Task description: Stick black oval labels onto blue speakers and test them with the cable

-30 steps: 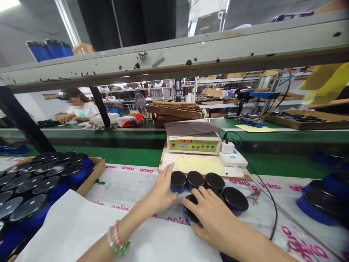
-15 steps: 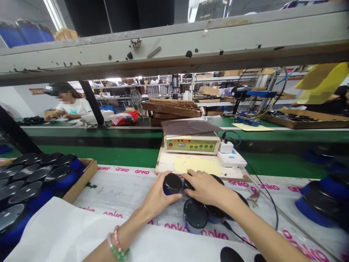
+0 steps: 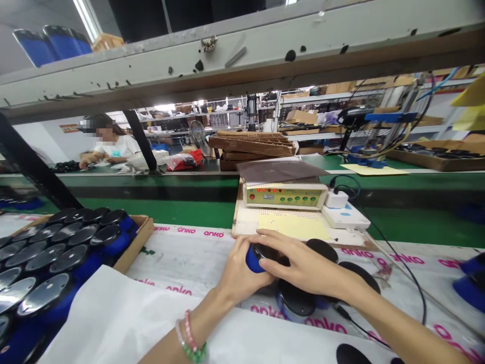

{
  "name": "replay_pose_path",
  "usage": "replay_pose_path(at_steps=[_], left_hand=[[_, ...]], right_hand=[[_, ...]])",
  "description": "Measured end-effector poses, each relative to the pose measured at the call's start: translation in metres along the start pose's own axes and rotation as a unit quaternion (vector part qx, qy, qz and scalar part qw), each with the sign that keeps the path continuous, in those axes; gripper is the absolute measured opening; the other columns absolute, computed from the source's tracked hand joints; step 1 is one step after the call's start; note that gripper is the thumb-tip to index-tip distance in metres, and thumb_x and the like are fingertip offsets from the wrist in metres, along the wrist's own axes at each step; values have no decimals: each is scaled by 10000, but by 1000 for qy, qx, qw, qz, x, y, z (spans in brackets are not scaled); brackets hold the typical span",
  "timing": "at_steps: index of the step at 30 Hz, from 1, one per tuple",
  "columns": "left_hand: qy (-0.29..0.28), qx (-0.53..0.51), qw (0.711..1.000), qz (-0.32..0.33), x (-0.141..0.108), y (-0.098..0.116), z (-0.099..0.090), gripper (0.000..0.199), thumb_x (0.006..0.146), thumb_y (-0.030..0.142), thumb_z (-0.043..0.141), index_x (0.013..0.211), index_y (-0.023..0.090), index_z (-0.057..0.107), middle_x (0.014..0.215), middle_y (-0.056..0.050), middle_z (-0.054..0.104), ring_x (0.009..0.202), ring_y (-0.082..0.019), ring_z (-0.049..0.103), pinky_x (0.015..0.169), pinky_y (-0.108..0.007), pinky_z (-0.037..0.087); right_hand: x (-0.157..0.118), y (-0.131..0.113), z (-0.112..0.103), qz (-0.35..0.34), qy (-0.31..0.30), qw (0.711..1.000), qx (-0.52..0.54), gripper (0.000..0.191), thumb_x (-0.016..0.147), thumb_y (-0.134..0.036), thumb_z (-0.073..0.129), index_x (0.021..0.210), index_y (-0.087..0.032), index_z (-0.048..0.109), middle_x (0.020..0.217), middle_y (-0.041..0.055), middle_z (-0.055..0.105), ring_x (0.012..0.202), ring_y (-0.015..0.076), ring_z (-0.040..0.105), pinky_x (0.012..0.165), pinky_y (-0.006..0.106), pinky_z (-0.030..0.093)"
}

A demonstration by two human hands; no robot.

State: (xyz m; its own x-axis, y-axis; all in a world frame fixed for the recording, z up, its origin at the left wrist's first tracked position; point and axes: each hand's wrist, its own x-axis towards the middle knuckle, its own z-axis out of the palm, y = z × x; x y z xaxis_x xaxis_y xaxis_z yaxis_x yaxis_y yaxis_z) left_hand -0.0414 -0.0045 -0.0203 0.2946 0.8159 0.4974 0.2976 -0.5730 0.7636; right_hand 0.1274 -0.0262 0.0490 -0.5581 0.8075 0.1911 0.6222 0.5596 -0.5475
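My left hand point(image 3: 238, 270) is wrapped round the side of a blue cylinder with a glossy black top point(image 3: 254, 260). My right hand point(image 3: 299, 260) reaches across from the right, its fingers over the black top and its thumb against the near side. Both hands are closed on this one piece, and they hide much of it. Just beside it, partly under my right hand and forearm, stand more of these cylinders, among them one in front point(image 3: 297, 299) and one behind point(image 3: 322, 250). A black cable plug point(image 3: 343, 311) lies near them.
A cardboard tray point(image 3: 142, 237) packed with blue cylinders stands left. Behind my hands is a tester box point(image 3: 286, 196) with lit red lights, beside a white adapter point(image 3: 345, 216). White sheet point(image 3: 125, 313) covers the front. A shelf beam point(image 3: 151, 76) crosses overhead. A person sits far left.
My right hand has moved from the neighbouring cylinders onto the one in my left hand. That cylinder now tilts, showing its blue side. The view has turned left.
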Motion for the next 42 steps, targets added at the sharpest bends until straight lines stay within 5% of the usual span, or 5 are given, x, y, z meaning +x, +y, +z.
replay_pose_path(at_steps=[12, 21, 27, 34, 42], left_hand=[[-30, 21, 999, 28, -2, 7, -1, 544, 579, 143, 718, 1086, 185, 525, 1055, -46, 571, 1003, -230, 562, 896, -366, 470], [52, 122, 986, -101, 16, -11, -25, 567, 701, 269, 666, 1186, 176, 388, 1081, -92, 589, 996, -249, 596, 839, -388, 472], [12, 224, 966, -130, 17, -29, -42, 470, 655, 178, 626, 1114, 202, 527, 1037, -83, 616, 1012, -294, 559, 844, -416, 438], [13, 253, 967, -19, 8, -15, -28, 464, 723, 85, 536, 1165, 226, 524, 1339, -109, 442, 1283, -341, 308, 1034, -574, 218], [-84, 133, 984, 84, -8, -9, -6, 715, 822, 203, 567, 1424, 245, 182, 1385, -109, 393, 1275, -251, 402, 1040, -421, 383]], right_hand=[[-1, -6, 13, -13, 86, 996, -8, 286, 848, -181, 510, 1127, -229, 552, 1180, 38, 568, 1045, 175, 560, 923, 311, 440], [-5, 28, -1, 98, 42, 979, -172, 474, 840, -406, 589, 1220, -127, 543, 1147, 196, 574, 1090, 390, 515, 900, 562, 378], [-7, 37, 3, 93, -17, 978, -188, 438, 818, -241, 570, 1251, -228, 509, 1133, 114, 549, 920, 288, 603, 786, 415, 454], [-5, 38, 1, 47, -32, 991, -122, 451, 773, -137, 549, 1212, -241, 536, 1153, 81, 507, 996, 226, 562, 857, 345, 449], [2, 32, -6, 11, 29, 999, -20, 326, 835, -247, 566, 1158, -214, 540, 1148, 47, 568, 1064, 174, 546, 932, 291, 427]])
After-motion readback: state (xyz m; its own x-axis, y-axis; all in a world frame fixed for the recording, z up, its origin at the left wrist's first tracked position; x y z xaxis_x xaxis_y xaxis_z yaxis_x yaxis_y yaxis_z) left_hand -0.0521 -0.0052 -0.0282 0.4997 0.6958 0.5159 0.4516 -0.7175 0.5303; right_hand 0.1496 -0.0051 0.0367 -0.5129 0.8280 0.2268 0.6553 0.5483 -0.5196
